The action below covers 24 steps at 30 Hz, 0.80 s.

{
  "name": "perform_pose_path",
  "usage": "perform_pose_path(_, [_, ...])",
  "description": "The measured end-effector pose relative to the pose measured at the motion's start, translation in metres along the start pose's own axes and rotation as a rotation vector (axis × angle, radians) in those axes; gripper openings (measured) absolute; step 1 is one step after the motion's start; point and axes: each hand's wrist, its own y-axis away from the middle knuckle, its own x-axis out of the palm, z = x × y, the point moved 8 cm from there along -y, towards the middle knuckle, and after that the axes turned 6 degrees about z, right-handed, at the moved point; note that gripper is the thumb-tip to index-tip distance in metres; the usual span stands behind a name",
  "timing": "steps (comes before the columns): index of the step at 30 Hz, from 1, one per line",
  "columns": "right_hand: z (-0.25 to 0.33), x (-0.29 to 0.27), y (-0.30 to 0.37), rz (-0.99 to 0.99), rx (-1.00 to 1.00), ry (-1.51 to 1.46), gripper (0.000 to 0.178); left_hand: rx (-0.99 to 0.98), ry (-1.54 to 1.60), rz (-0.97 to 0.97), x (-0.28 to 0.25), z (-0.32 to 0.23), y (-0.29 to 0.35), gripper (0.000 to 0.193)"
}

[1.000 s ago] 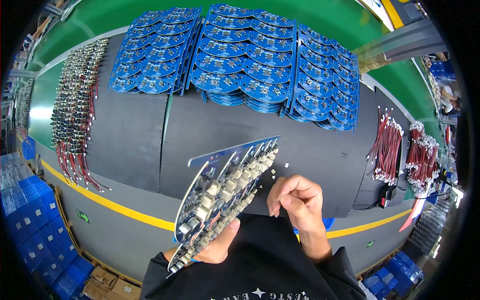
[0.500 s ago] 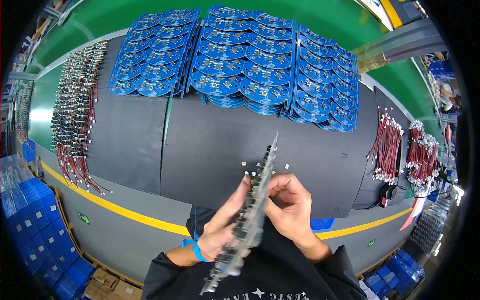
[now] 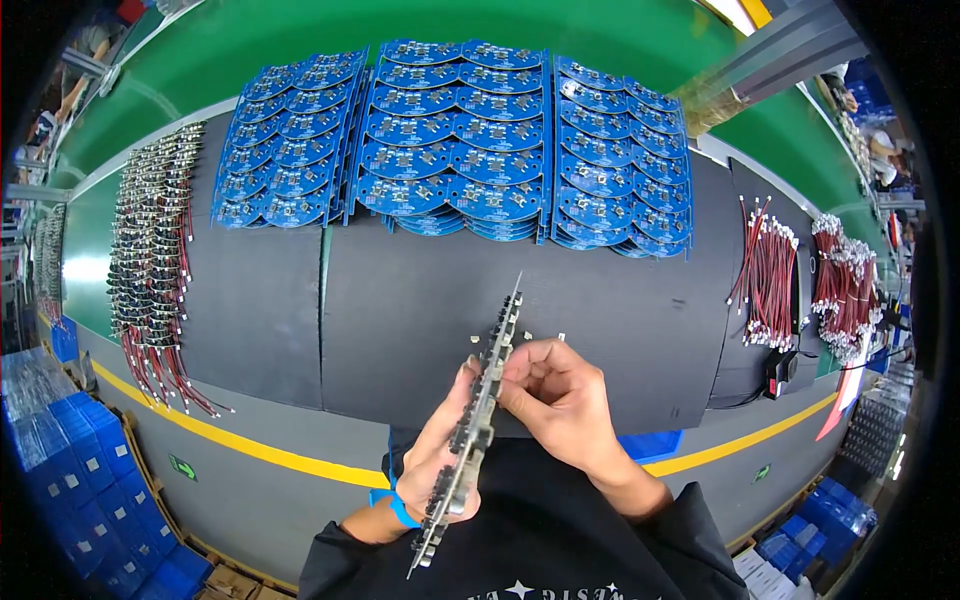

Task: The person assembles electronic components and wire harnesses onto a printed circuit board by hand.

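Note:
A circuit board panel (image 3: pixel 484 392) stands almost edge-on over the mat, slanting from my chest up toward the boards. Its two sides carry black and pale components. My left hand (image 3: pixel 428 478), with a blue band at the wrist, grips the panel from the left, thumb raised along its face. On the other side, my right hand (image 3: pixel 565 402) has its thumb and index finger pinched together against the panel's right face. Whatever sits between those fingertips is too small or hidden to make out. A few tiny pale parts, one a small white piece (image 3: pixel 559 336), lie on the mat behind the hands.
Overlapping blue circuit boards (image 3: pixel 455 130) fill the far side of the black mat (image 3: pixel 400 300). Boards with red-black wires (image 3: pixel 152 260) are stacked at left. Wire bundles (image 3: pixel 768 280) and a small black device (image 3: pixel 780 372) lie at right. A metal post (image 3: pixel 770 65) rises at far right.
The panel and both hands have shifted slightly left in view, and the panel appears more nearly edge-on. My right fingers have moved in against its face. The whole view has tilted a little.

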Motion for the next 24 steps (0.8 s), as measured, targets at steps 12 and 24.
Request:
perform_pose_path(12, [-0.001,-0.006,-0.013,0.034,-0.009,0.009,0.016,0.311,-0.526,-0.165,-0.003,-0.029,-0.013,0.034])
perform_pose_path(24, [0.010,0.012,-0.009,0.098,-0.108,-0.047,0.023,0.474,-0.530,-0.273,-0.008,-0.011,-0.006,0.022])
